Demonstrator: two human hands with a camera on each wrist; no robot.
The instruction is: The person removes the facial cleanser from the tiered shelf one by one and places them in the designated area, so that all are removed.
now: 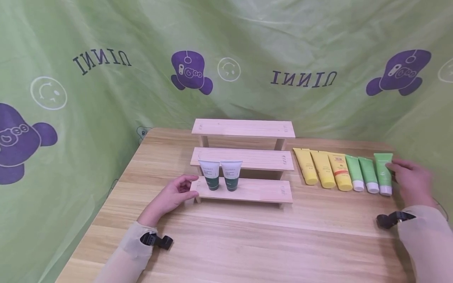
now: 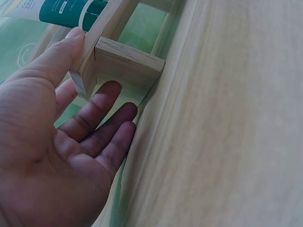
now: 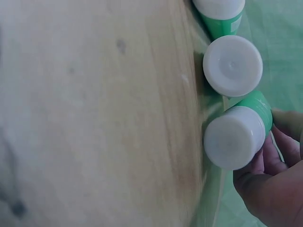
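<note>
My left hand (image 1: 174, 193) holds the left end of the lowest step of a three-step wooden display stand (image 1: 263, 192). In the left wrist view, the thumb lies on the board's edge and the other fingers are bent loosely below. Two white-and-dark-green squeeze tubes (image 1: 231, 177) stand cap-down on that step. On the right, my right hand (image 1: 414, 181) pinches the outermost green squeeze tube (image 1: 383, 173) between thumb and fingers. Its white cap (image 3: 232, 142) points toward the right wrist camera. Two similar green tubes (image 1: 368, 173) lie to its left.
Three yellow squeeze tubes (image 1: 323, 169) continue the row, between the stand and the green ones. The stand's middle step (image 1: 255, 157) and top step (image 1: 244, 127) rise behind. A green printed cloth (image 1: 247, 39) hangs around the wooden table (image 1: 247, 243).
</note>
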